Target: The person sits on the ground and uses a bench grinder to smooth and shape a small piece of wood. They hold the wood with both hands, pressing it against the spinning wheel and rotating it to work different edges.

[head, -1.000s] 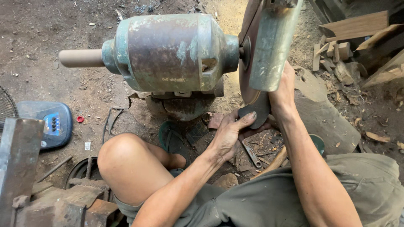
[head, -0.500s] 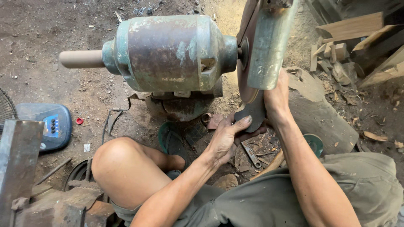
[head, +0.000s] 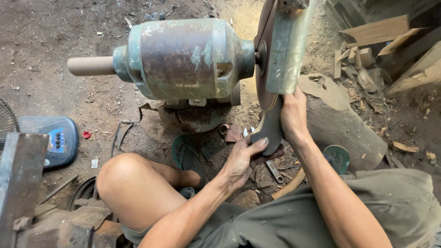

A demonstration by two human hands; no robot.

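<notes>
A worn green bench grinder (head: 183, 57) stands on the dirt floor, with its grinding wheel (head: 262, 69) under a green guard (head: 287, 46) at the right. I hold a dark curved metal blade (head: 270, 124) up against the wheel's lower edge. My left hand (head: 243, 158) grips the blade's lower end from below. My right hand (head: 293, 112) clasps its upper part just under the guard. My bare left knee (head: 124, 177) is raised in front of the grinder.
A green sandal (head: 188, 154) lies under the grinder. A blue fan base (head: 53, 140) sits at the left, rusty metal parts (head: 27, 193) at the lower left. A grey stone slab (head: 340, 124) and wood scraps (head: 367, 55) lie to the right. A small wrench (head: 275, 171) lies on the ground.
Both hands have lifted the blade a little higher against the wheel. The right hand sits closer under the guard. The view has shifted slightly.
</notes>
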